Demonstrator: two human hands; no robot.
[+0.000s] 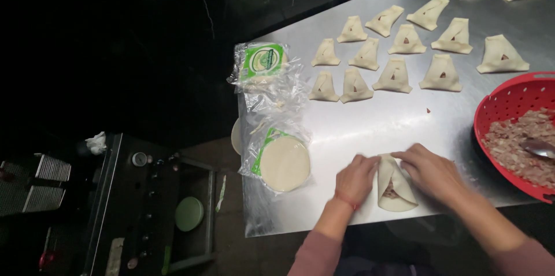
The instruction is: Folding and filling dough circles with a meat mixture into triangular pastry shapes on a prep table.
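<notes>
My left hand and my right hand press on a round pale dough wrapper with minced meat filling in its middle. Both sides of the wrapper are folded inward, and each hand's fingers rest on one folded flap. The wrapper lies near the front edge of a steel table. A red colander bowl of minced filling with a metal spoon in it stands just right of my right hand.
Several folded triangular dumplings lie in rows at the back of the table. A stack of round wrappers in torn clear plastic and another opened packet sit at the table's left edge. A dark appliance stands lower left.
</notes>
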